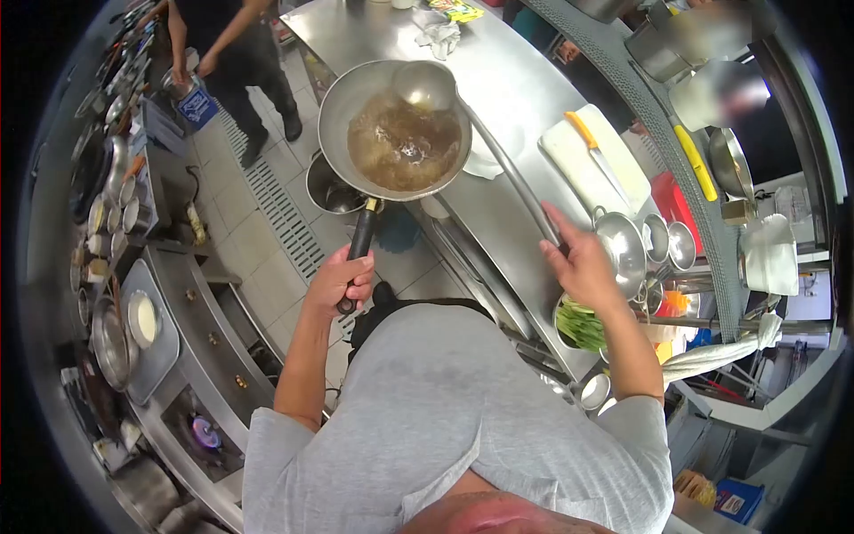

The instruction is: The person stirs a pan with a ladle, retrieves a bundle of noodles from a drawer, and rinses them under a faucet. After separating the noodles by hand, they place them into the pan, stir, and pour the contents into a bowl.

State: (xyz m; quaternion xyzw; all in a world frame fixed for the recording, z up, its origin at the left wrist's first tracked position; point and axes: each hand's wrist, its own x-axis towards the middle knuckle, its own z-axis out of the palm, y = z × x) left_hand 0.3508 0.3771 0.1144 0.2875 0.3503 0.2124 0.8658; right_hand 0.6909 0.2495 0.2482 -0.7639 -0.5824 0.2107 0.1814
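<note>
My left hand is wrapped round the black handle of a metal wok, which is held up over the floor and the counter's edge. Brown liquid lies in the wok. My right hand grips the end of a long-handled ladle; its bowl is inside the wok at the top, over the liquid. Just right of my right hand are metal bowls, and below it a bowl of green vegetables.
An orange-handled knife lies on a white cutting board on the steel counter. Another person stands at the upper left. A lit burner and a tray are at the lower left. A yellow-handled tool is at the right.
</note>
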